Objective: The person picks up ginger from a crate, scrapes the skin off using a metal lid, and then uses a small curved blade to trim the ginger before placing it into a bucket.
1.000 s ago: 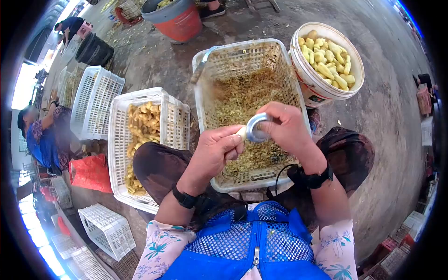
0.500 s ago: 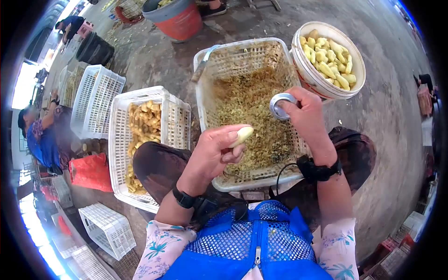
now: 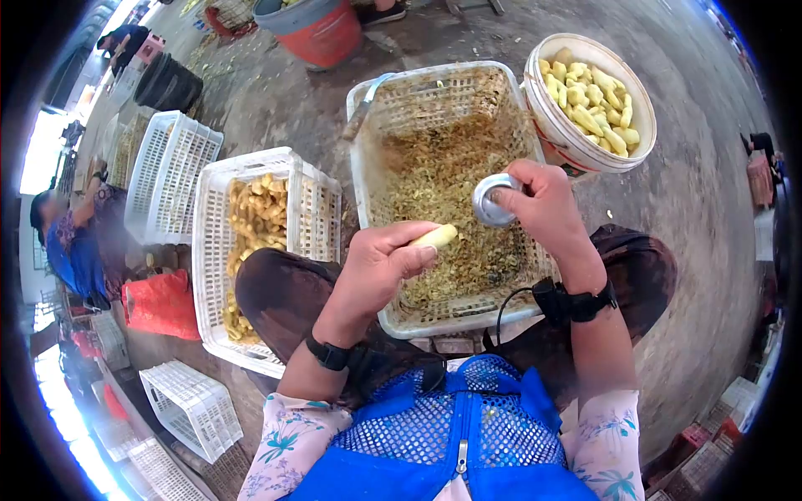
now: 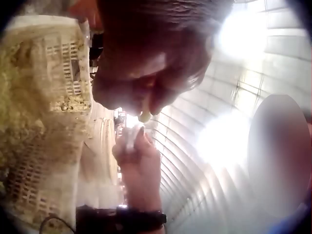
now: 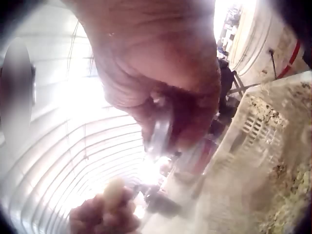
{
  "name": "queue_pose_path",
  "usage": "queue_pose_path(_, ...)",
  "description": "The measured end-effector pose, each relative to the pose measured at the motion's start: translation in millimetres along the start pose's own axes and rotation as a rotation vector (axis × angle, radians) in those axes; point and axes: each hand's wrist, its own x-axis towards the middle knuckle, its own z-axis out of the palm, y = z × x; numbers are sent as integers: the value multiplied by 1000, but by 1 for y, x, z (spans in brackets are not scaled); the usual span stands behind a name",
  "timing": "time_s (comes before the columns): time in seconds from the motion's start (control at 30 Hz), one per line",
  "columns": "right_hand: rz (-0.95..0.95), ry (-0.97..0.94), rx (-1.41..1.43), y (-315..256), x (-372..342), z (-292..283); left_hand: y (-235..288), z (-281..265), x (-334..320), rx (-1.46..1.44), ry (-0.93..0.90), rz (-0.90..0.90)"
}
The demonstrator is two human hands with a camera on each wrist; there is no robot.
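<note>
In the head view my left hand [image 3: 380,263] pinches a pale, peeled piece of ginger [image 3: 439,237] between thumb and fingers, its rounded end pointing right. To the right, my right hand [image 3: 553,204] grips a ring-shaped metal peeler [image 3: 482,202], held a short gap away from the ginger. Both hands are over a white crate [image 3: 358,171] strewn with peel scraps [image 3: 451,175]. The left wrist view shows the ginger's tip [image 4: 145,117] below the dark fingers, with the right hand beyond. In the right wrist view the metal ring [image 5: 161,129] is partly hidden by the fingers.
A knife [image 3: 365,108] lies across the scrap crate's left rim. At the back right stands a white bucket [image 3: 551,125] of peeled ginger. Left of my knee, another white crate [image 3: 317,213] holds unpeeled ginger. A red sack [image 3: 160,305] and another person [image 3: 79,242] are farther left.
One second ago the peeler was against the ginger; it then moved away right and is now slightly nearer again. The left hand has turned, so the ginger and the grip on it sit differently.
</note>
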Motion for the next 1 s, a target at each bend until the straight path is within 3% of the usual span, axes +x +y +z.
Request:
queue_pose_path(0.1, 33, -159, 322, -16, -7, 10, -4, -3, 2, -65, -22, -1)
queue_pose_path(0.13, -25, -204, 215, -13, -6, 12, -1, -2, 1, -82, -37, 1)
queue_pose_path(0.23, 5, -107, 63, 1, 1, 15, -5, -3, 0, -216, -95, -54)
queue_pose_path(0.27, -20, -7, -128, 15, 7, 14, -6, -5, -1, -275, -103, -77)
queue_pose_path(0.37, -21, -1, -114, 19, 7, 9, -5, -7, 4, -442, -94, -57)
queue_pose_path(0.5, -24, -59, 340, -13, -9, 19, -2, -2, 9, -531, -91, -55)
queue_pose_path(0.63, -55, -97, 464, -19, -11, 33, -11, -2, 17, -522, -115, -64)
queue_pose_path(0.67, -73, -108, 306, -20, -11, 31, -11, -1, 18, -521, -122, -58)
queue_pose_path(0.87, -37, -89, 171, -24, -13, 25, -13, 1, 19, -275, -132, -24)
queue_pose_path(1.0, -54, 48, 98, -14, -10, 17, -10, -1, 17, -485, -162, -126)
